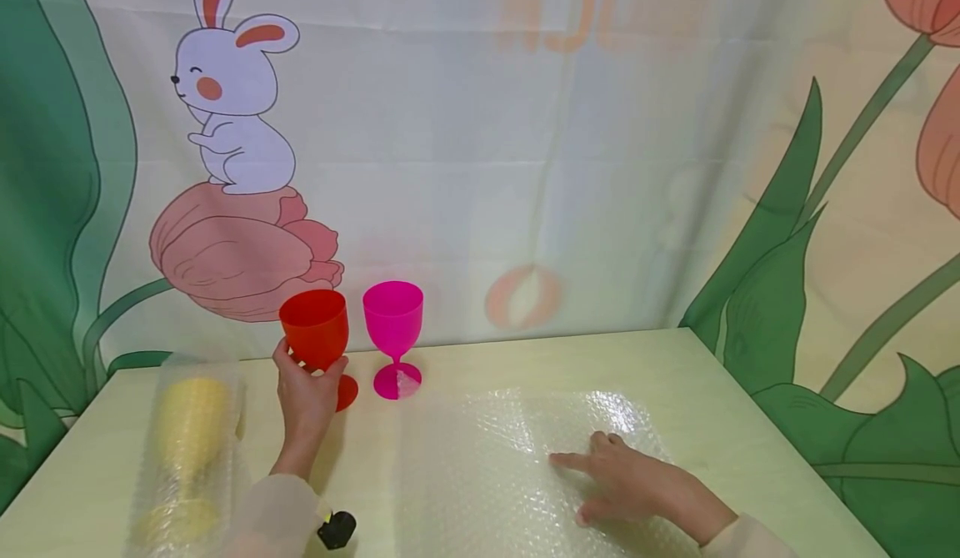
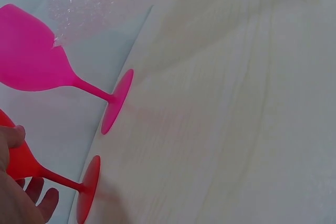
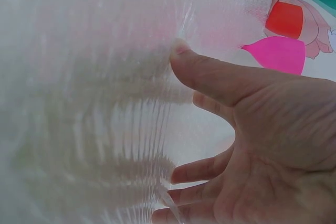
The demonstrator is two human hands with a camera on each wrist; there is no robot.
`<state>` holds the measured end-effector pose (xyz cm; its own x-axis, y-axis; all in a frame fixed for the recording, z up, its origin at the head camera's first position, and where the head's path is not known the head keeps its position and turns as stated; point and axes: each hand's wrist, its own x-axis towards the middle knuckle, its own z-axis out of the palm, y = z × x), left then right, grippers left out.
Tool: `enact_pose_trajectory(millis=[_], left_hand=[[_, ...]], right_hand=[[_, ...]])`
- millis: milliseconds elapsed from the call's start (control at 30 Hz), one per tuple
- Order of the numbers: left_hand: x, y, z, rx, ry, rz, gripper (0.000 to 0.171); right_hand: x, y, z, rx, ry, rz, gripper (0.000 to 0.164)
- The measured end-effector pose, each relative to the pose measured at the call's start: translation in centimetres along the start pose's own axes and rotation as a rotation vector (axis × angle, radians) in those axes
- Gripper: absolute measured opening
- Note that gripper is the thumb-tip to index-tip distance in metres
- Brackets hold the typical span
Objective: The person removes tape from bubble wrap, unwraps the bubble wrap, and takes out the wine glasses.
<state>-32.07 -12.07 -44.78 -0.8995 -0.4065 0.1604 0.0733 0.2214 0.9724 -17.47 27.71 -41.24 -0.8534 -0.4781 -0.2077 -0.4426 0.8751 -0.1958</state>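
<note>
The magenta goblet (image 1: 393, 324) stands upright near the far edge of the pale tabletop (image 1: 742, 449), its foot down. Just left of it is the red goblet (image 1: 315, 329), with the left hand (image 1: 307, 395) clamped on its bowl, thumb on one side and fingers on the other; whether its foot touches the tabletop I cannot tell. In front of the magenta goblet and to its right, a clear bubble-wrap sheet (image 1: 480, 466) is spread out. Over that sheet is the right hand (image 1: 630, 483), its thumb and fingers apart; whether it touches the sheet is unclear. Farther left of the magenta goblet and nearer the person, a yellow goblet (image 1: 191, 424) lies rolled in bubble wrap, foot toward the person. A small black object (image 1: 337, 530) sits nearer the person than the magenta goblet, beside the left sleeve (image 1: 273, 512). Behind the magenta goblet hangs a printed rabbit-and-tulip backdrop (image 1: 450, 166).
</note>
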Motion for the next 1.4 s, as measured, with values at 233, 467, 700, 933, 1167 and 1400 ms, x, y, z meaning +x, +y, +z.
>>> enact_pose_trajectory(millis=[233, 467, 700, 933, 1167, 1400], left_hand=[[-0.1, 0.0, -0.4, 0.03, -0.01, -0.016, 0.09], [-0.6, 0.1, -0.7, 0.091, -0.071, -0.108, 0.093], [-1.4, 0.9, -1.3, 0.13, -0.115, -0.183, 0.096], [-3.2, 1.9, -2.3, 0.13, -0.203, -0.2, 0.096], [-5.5, 2.4, -3.2, 0.154, -0.245, -0.2, 0.095], [-7.7, 4.9, -4.6, 0.257, -0.318, -0.184, 0.093]], right_hand=[[0.1, -0.2, -0.2, 0.013, -0.009, 0.0, 0.07], [0.1, -0.2, -0.1, 0.028, -0.01, 0.015, 0.07], [0.3, -0.2, 0.1, 0.032, -0.014, 0.041, 0.07], [0.4, 0.0, 0.3, 0.052, -0.021, 0.061, 0.071], [0.4, 0.0, 0.4, 0.051, -0.023, 0.074, 0.071], [0.5, -0.1, 0.3, 0.03, -0.017, 0.069, 0.072]])
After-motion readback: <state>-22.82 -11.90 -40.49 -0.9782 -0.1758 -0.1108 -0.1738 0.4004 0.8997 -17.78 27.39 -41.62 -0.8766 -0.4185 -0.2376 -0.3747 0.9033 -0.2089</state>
